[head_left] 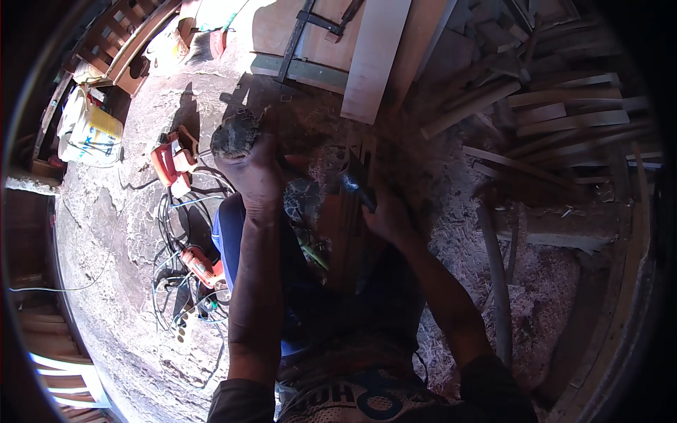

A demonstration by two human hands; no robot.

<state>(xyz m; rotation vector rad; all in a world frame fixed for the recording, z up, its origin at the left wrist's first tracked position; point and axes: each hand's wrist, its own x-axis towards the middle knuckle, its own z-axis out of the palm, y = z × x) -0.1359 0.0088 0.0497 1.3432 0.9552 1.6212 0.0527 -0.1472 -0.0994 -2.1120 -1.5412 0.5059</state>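
Observation:
My left hand point(259, 169) is raised at the left of my lap, its fingers closed round a dark, rough, rounded lump point(236, 132) that looks like stone or weathered wood. My right hand point(389, 215) grips a dark tool point(358, 185) with a shiny metal patch; shadow hides its exact kind. Beneath the tool, a long narrow piece of wood point(345, 236) runs between my legs toward my body. The tool's tip is close to this wood, but I cannot tell whether it touches.
To the left lie an orange power tool point(171, 163), another orange power tool point(200, 266) and tangled cables point(163, 233). A white-and-yellow bucket point(92, 134) stands farther left. Boards point(377, 56) and a bar clamp point(293, 42) are ahead. Wood offcuts point(564, 113) are heaped at the right.

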